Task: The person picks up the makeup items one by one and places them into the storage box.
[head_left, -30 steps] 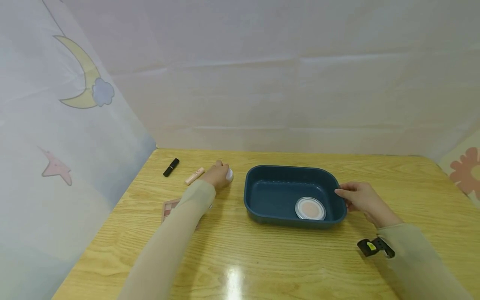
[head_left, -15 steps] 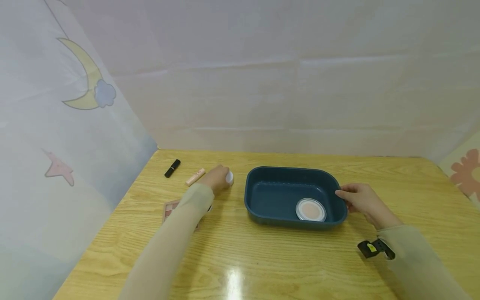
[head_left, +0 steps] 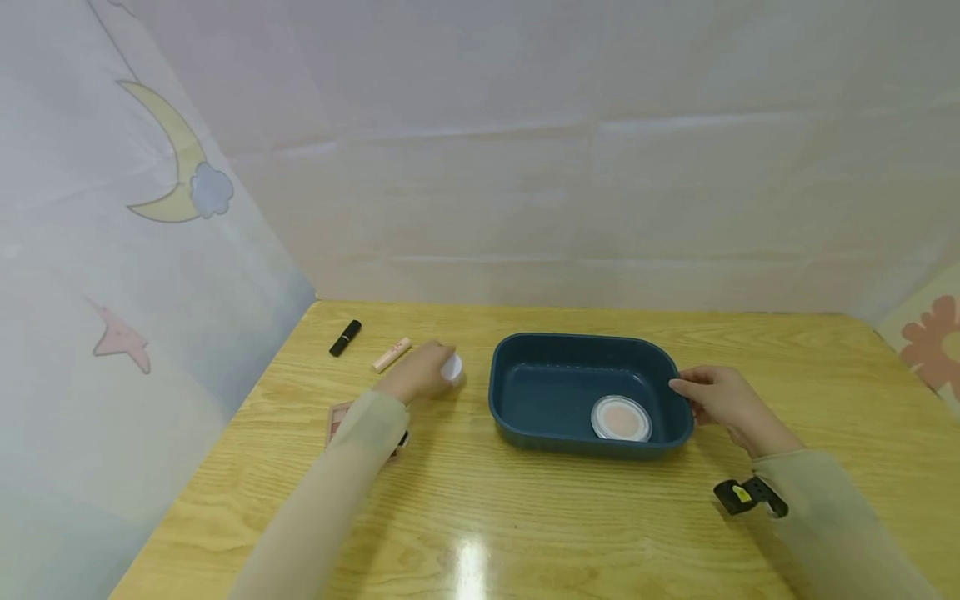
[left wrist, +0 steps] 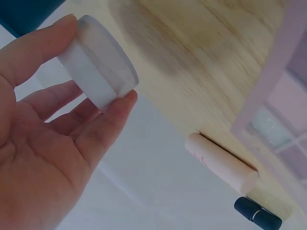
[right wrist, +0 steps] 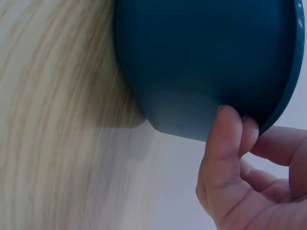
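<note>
My left hand (head_left: 420, 373) holds a small round jar (left wrist: 98, 64) between thumb and fingers, left of a dark blue tub (head_left: 577, 447). In the left wrist view the jar is tilted and looks whitish and partly see-through, raised off the wooden table. At the tub's right end, my right hand (head_left: 723, 400) pinches the rim, thumb on the inner side and fingers outside. A round clear-edged compact (head_left: 621, 418) with a pale pink centre lies in the tub's near right part.
A pink eyeshadow palette (head_left: 339, 419) lies partly hidden under the left forearm. Beyond it are a pale pink tube (head_left: 392, 354) and a black lipstick (head_left: 345, 338). A printed cloth (head_left: 480, 167) hangs behind the table (head_left: 525, 525).
My left hand has come slightly back toward me and left, lifting the jar from the table. The right hand and the tub have stayed in place.
</note>
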`<action>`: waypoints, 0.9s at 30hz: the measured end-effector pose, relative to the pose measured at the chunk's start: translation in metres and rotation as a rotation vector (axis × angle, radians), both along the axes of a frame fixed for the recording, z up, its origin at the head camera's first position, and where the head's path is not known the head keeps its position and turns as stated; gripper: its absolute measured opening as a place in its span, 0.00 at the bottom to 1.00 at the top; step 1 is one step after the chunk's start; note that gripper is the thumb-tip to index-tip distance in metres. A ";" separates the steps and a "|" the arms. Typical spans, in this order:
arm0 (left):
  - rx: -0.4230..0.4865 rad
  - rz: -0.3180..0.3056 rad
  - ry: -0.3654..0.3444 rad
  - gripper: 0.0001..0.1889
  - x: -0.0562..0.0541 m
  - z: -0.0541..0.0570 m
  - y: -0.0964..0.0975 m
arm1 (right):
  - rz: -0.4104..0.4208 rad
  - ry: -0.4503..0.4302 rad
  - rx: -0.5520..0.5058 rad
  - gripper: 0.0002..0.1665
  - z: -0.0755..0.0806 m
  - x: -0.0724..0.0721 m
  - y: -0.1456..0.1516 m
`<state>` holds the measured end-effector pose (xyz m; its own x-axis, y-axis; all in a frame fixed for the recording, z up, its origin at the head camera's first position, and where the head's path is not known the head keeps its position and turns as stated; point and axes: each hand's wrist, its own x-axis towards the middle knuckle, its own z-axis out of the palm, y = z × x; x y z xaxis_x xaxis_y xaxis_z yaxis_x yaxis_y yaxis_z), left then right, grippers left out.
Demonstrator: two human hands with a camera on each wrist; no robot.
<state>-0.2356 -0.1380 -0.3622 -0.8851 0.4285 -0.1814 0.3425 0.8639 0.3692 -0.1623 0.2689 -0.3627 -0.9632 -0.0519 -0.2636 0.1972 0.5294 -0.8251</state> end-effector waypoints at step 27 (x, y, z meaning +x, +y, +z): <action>0.034 0.021 0.050 0.34 0.037 0.033 -0.002 | 0.016 0.002 0.012 0.29 0.000 -0.001 0.001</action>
<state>-0.1989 -0.1401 -0.3288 -0.9018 0.4147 -0.1220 0.3432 0.8584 0.3812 -0.1632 0.2701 -0.3623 -0.9629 -0.0646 -0.2620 0.1865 0.5424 -0.8191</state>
